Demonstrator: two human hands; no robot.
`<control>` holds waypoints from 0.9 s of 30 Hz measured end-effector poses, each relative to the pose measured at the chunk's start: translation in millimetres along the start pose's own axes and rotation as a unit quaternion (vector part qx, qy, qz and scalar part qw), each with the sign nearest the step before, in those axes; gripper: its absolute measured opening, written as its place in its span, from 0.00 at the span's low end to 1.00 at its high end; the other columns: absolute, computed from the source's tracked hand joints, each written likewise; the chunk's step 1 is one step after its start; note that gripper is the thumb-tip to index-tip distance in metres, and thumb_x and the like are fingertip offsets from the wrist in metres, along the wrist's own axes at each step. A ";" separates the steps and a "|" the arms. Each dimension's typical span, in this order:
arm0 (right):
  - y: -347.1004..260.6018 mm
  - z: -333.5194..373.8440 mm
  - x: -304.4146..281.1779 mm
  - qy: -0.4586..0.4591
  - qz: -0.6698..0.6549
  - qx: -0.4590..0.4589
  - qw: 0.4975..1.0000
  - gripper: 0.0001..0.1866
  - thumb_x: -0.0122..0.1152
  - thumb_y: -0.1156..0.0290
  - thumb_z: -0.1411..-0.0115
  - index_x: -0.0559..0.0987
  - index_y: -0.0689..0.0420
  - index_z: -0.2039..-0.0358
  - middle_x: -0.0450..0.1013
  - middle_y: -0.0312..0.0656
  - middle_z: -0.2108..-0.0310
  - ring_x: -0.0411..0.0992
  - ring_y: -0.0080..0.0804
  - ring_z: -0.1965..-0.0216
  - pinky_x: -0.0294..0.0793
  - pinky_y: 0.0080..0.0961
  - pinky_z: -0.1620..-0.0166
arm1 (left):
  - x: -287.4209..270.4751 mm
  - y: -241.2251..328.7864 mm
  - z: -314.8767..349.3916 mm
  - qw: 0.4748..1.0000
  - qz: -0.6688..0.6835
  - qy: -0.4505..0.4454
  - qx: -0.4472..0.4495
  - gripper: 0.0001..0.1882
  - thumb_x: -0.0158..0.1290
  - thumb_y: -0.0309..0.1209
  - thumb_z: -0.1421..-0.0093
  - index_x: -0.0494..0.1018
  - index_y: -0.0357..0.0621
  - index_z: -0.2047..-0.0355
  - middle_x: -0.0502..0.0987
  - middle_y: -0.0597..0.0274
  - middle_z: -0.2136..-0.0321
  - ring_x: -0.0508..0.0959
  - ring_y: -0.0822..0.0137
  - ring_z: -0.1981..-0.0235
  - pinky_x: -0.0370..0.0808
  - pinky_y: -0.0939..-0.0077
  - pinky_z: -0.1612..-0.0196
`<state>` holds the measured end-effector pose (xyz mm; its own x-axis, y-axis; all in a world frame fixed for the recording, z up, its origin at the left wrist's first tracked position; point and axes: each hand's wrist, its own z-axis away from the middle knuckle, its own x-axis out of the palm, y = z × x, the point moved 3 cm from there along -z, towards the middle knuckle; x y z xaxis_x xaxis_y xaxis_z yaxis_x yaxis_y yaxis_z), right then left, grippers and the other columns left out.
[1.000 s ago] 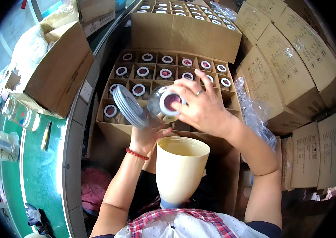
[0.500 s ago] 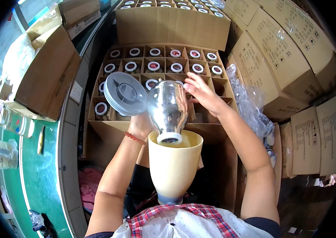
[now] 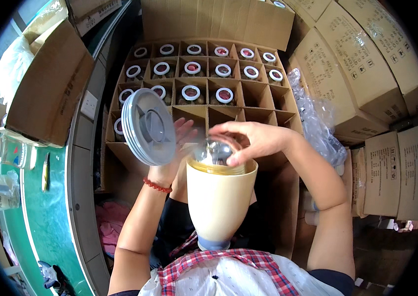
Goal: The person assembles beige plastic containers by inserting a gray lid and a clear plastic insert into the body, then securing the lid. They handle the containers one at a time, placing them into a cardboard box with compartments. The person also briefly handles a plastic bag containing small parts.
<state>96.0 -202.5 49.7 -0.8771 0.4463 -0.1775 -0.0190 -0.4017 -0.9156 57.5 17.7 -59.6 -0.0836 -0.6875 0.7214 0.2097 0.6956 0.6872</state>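
Observation:
A cream funnel-shaped cup (image 3: 217, 197) stands upright in front of my chest. A clear glass jar (image 3: 212, 153) sits upside down in its mouth, with only its base showing. My right hand (image 3: 248, 140) grips that base from above. My left hand (image 3: 177, 143) holds a stack of grey round lids (image 3: 150, 126) tilted on edge, just left of the cup. A red bead bracelet (image 3: 157, 186) circles my left wrist.
Beyond my hands lies an open cardboard box (image 3: 120, 148) with dividers; several cells hold white-rimmed jars (image 3: 190, 92), others on the right are bare. Stacked cartons (image 3: 367, 74) and crumpled plastic wrap (image 3: 317, 128) are at right. A green table (image 3: 46, 217) and another box (image 3: 46, 98) are at left.
My right hand turned the glass jar upside down and lowered it into the cream cup until only its base shows. The lids in my left hand shifted left and down.

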 end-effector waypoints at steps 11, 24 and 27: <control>-16.1 -22.8 24.1 -0.163 0.283 0.010 0.945 0.34 0.68 0.52 0.49 0.71 0.63 0.49 0.72 0.51 0.57 0.73 0.46 0.56 0.73 0.34 0.53 | -59.7 38.6 44.2 0.974 0.035 0.207 0.089 0.18 0.39 0.40 0.31 0.66 0.43 0.48 0.74 0.49 0.51 0.78 0.59 0.59 0.76 0.74 0.72; -50.7 -26.5 -4.2 -0.011 0.398 0.068 0.915 0.43 0.57 0.36 0.46 0.71 0.64 0.45 0.76 0.60 0.58 0.78 0.44 0.58 0.77 0.35 0.54 | -33.6 67.0 55.6 0.958 -0.136 0.219 0.127 0.19 0.40 0.24 0.39 0.65 0.37 0.47 0.76 0.53 0.56 0.81 0.58 0.60 0.84 0.59 0.61; -27.2 -21.1 -13.1 0.196 0.003 -0.110 0.974 0.41 0.46 0.40 0.34 0.58 0.62 0.35 0.69 0.52 0.45 0.67 0.36 0.43 0.65 0.32 0.41 | -7.0 61.4 42.7 0.956 -0.163 0.193 0.152 0.21 0.40 0.20 0.39 0.62 0.35 0.44 0.72 0.50 0.51 0.79 0.56 0.56 0.83 0.59 0.58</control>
<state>118.1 -180.6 69.3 -0.6256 0.7325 -0.2687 0.1275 -0.2438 -0.9614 29.4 74.1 -18.9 0.2822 -0.8627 0.4196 -0.0633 0.4197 0.9055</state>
